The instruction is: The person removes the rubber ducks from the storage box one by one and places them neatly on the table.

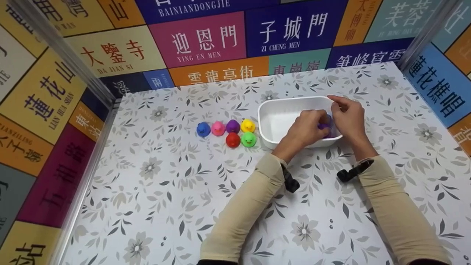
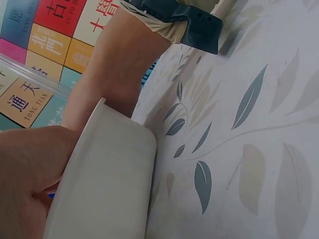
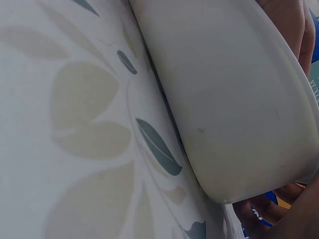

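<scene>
In the head view my left hand (image 1: 307, 127) reaches over the near rim into a white plastic tub (image 1: 278, 123). Its fingers curl down at a purple toy duck (image 1: 325, 131), thumb against it, and a bit of blue shows beside the fingers. My right hand (image 1: 347, 115) grips the tub's right end, with fingers at the far corner of the rim. From the right wrist its fingers (image 3: 261, 211) show behind the tub's outer wall (image 3: 239, 109). Both wrist views show the tub's side, which hides the ducks inside.
Left of the tub sit several toy ducks: blue (image 1: 203, 129), pink (image 1: 218, 128), purple (image 1: 232, 126) and yellow (image 1: 248, 126) in a row, with red (image 1: 232, 140) and green (image 1: 248, 139) in front. Printed panels (image 1: 198, 40) stand behind and beside the flower-patterned tabletop (image 1: 176, 206).
</scene>
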A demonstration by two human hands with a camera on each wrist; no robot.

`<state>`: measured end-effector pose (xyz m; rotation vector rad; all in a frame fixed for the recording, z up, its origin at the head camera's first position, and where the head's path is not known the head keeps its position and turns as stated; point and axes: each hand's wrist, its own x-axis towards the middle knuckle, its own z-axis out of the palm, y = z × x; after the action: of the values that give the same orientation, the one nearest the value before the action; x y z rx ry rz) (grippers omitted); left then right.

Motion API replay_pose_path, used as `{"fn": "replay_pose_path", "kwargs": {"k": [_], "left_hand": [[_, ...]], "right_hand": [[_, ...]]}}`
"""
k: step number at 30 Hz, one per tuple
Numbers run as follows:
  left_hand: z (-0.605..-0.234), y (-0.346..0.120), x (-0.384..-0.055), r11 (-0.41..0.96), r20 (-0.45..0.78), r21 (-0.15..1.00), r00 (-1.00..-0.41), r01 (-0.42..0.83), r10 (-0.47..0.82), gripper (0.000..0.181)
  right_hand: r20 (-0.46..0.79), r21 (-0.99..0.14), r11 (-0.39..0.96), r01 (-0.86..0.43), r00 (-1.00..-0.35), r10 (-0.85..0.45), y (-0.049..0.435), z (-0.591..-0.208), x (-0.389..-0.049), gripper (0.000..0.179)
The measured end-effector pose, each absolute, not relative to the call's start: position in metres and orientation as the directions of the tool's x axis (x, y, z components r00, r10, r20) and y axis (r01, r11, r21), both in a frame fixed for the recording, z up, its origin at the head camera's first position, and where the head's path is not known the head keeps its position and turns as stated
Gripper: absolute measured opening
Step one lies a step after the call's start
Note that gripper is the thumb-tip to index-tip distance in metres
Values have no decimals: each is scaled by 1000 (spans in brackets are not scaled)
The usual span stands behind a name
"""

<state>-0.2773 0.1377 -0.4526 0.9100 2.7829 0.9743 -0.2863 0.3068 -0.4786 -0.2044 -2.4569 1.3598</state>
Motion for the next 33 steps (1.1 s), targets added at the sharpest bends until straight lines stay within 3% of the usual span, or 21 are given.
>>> {"fn": "replay_pose_path", "kwargs": {"k": [13, 20, 28, 33], "left_hand": [[-453, 131, -277, 636, 141, 562, -819, 529, 557, 12], [-453, 122, -274, 581, 228, 582, -800, 570, 556, 11], [-453, 106, -269, 420, 349, 629, -721, 654, 599, 12], [-455, 96, -265, 324, 408, 646, -672, 691, 619, 22]], "right_hand": [[202, -847, 531, -19, -936, 289, 306, -479, -286, 37], [190, -844, 537, -6, -938, 289, 306, -479, -285, 36], [206, -845, 535, -22, -936, 286, 306, -478, -286, 36], [213, -843, 537, -30, -936, 281, 305, -478, -287, 36]]}}
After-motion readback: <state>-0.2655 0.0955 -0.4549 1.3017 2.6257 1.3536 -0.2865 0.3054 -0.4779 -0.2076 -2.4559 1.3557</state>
